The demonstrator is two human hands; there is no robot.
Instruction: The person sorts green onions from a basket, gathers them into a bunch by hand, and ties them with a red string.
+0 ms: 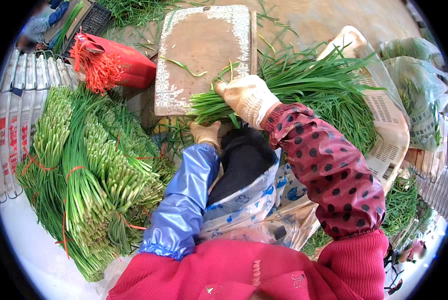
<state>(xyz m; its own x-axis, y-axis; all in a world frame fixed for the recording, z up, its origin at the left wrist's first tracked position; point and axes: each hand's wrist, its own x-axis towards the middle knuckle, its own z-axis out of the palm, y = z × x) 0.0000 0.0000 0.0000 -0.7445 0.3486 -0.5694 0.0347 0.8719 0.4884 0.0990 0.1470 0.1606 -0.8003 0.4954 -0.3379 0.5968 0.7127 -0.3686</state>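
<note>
Green stalks point(296, 86) crosswise, butts point(198, 105) seemingly leftward

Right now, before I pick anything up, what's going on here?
The person's gloved right hand grips a bunch of green stalks over the near right part of a worn board. The gloved left hand is just below, near the cut ends; whether it touches them is unclear. Tied bundles are piled at left, near a red container with red strips. A pale crate holds loose greens at right.
</note>
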